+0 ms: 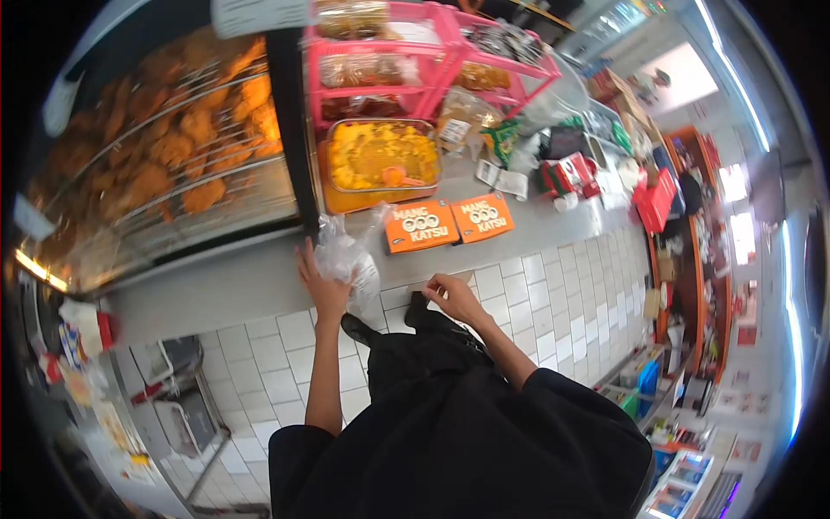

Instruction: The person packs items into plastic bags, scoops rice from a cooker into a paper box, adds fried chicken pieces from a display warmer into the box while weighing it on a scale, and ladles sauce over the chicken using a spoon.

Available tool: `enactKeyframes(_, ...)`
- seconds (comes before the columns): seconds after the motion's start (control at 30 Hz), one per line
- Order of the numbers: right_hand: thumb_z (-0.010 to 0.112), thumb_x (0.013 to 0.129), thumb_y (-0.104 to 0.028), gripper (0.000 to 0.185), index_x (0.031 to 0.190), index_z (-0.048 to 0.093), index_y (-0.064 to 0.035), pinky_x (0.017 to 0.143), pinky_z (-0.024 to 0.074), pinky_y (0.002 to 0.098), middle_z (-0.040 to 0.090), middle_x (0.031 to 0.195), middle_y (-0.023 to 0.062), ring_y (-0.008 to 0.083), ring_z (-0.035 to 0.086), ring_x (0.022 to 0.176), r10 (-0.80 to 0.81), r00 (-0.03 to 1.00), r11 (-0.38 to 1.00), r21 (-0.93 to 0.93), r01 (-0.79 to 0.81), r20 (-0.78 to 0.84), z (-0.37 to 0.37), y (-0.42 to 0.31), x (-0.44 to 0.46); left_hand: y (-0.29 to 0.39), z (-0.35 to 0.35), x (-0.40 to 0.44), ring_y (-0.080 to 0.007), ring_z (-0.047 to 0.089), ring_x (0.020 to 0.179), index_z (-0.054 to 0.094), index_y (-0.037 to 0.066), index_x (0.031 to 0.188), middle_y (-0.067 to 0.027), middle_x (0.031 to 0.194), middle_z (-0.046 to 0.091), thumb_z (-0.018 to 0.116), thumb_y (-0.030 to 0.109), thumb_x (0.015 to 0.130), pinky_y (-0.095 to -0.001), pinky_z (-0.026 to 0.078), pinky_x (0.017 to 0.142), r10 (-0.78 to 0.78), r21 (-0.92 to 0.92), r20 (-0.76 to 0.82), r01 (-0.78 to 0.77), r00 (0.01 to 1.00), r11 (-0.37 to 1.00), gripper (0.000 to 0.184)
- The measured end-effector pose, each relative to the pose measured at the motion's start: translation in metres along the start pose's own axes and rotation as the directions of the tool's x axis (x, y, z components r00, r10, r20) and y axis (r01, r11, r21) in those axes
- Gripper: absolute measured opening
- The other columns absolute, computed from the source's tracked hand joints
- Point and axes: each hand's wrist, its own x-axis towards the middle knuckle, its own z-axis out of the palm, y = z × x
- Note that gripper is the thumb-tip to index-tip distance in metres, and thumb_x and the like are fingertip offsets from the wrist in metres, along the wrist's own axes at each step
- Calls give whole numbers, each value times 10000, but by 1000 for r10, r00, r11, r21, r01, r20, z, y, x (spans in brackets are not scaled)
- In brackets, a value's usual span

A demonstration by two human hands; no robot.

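Note:
My left hand [325, 285] is at the front edge of the metal counter, closed on a clear plastic bag [344, 253] that hangs down over the edge. My right hand [453, 297] is held in front of the counter with its fingers curled, and no object shows in it. Just beyond it, two orange boxes marked "Mang Katsu" stand side by side, a left box [421, 227] and a right box [482, 217]. Behind them, a glass dish [384, 156] holds yellow food, with an orange-pink scoop [396, 176] lying in it.
A lit display case [298, 147] with fried food on racks borders the counter [207, 277] at left. Pink shelves [443, 43] hold packets at the back. Papers [503, 180] and a red-and-white package [569, 176] lie to the right. Tiled floor [536, 303] runs below.

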Motion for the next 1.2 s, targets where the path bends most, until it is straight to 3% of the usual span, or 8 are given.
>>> enactKeyframes(0.17, 655, 947, -292, 290, 1027, 658, -13, 760, 525, 380, 706, 905, 137, 265, 674, 830, 81, 991, 997, -14, -80, 107, -13, 31, -54, -13, 9, -2, -359, 364, 1398, 402, 12, 1440, -220, 1450, 445, 539, -7, 834, -457, 234, 1173, 131, -96, 142, -118, 981, 988, 621)
enactKeyframes(0.2, 652, 950, -296, 296, 1040, 659, -14, 778, 527, 380, 709, 927, 140, 267, 678, 858, 127, 983, 992, 0, -129, 134, -15, 43, -66, 2, 5, -8, -334, 401, 1359, 446, -13, 1413, -199, 1453, 462, 402, 65, 996, -405, 249, 1163, -14, -261, 184, 63, 983, 963, 427)
enactKeyframes(0.4, 612, 974, -400, 417, 1190, 619, -43, 845, 537, 367, 675, 1111, 152, 256, 653, 1025, 251, 932, 905, 278, -321, 261, -58, 108, -111, 85, 21, -108, -356, 453, 1312, 487, -10, 1381, -204, 1392, 514, 478, 28, 935, -431, 292, 1143, 221, -51, 434, -221, 873, 974, 448)
enactKeyframes(0.6, 505, 956, -618, 828, 1559, 172, -159, 1020, 475, 460, 413, 1466, 195, 326, 525, 1252, 203, 842, 240, 808, -538, 500, -124, 186, -178, 240, 169, -170, -397, 485, 1262, 629, -2, 1216, -239, 1358, 531, 545, 9, 850, -477, 323, 1120, 477, -296, 667, -384, 573, 875, 375)
enactKeyframes(0.7, 481, 941, -661, 865, 1567, 150, -163, 1073, 421, 496, 360, 1528, 163, 348, 424, 1363, 232, 955, 223, 946, -237, 185, -148, 246, -218, 291, 254, -222, -437, 482, 1238, 630, 28, 1217, -261, 1388, 512, 511, 50, 900, -488, 323, 1113, 509, -269, 711, -482, 484, 834, 340)
enactKeyframes(0.83, 494, 938, -657, 839, 1551, 219, -155, 1087, 389, 522, 329, 1562, 115, 333, 381, 1401, 317, 948, -148, 985, 84, -33, -208, 323, -255, 336, 384, -263, -346, 491, 1269, 565, 68, 1339, -207, 1411, 522, 441, 177, 997, -424, 336, 1100, 383, -288, 840, -284, 385, 915, 380)
enactKeyframes(0.93, 498, 976, -583, 688, 1472, 365, -125, 959, 480, 401, 512, 1403, 108, 236, 548, 1227, 560, 822, -91, 978, 187, -105, -246, 384, -271, 484, 454, -233, -232, 513, 1252, 495, 93, 1435, -147, 1392, 558, 353, 338, 1069, -358, 357, 1078, 191, -236, 918, 91, 349, 968, 463)
enactKeyframes(1.2, 578, 973, -464, 481, 1230, 594, -58, 670, 546, 354, 699, 1030, 84, 190, 687, 849, 868, 486, 248, 936, -250, -100, -244, 657, -345, 610, 767, -122, -263, 600, 1136, 638, 78, 1285, -190, 1204, 658, 435, 333, 1041, -384, 433, 1001, 370, -300, 729, -216, 576, 929, 408)
